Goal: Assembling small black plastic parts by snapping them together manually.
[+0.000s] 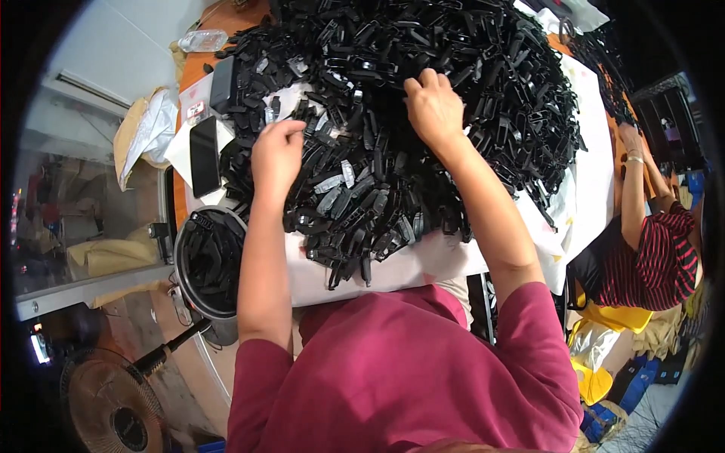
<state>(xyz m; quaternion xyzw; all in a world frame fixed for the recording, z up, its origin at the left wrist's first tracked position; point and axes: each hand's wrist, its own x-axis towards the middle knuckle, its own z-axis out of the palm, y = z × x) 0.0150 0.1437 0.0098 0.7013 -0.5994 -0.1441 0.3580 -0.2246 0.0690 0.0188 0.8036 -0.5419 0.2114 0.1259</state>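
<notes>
A big heap of small black plastic parts (498, 90), some looking like clips or buckles, covers most of the table. At the heap's left side, my left hand (276, 155) is closed with thumb and fingertips together; whatever is between them is too small or hidden to tell. My right hand (436, 109) reaches further into the heap, fingers curled downward over a dark hollow. Its fingertips are hidden, so what they grip cannot be made out. Between the hands lies a looser spread of black pieces (343, 200), a few shining grey in the light.
A round metal-rimmed bucket (178, 260) holding black parts stands by my left forearm. On the table's left edge lie a phone (205, 155) and a clear plastic bottle (204, 41). A fan (113, 408) stands lower left. At right, another person in a striped shirt (664, 260) works.
</notes>
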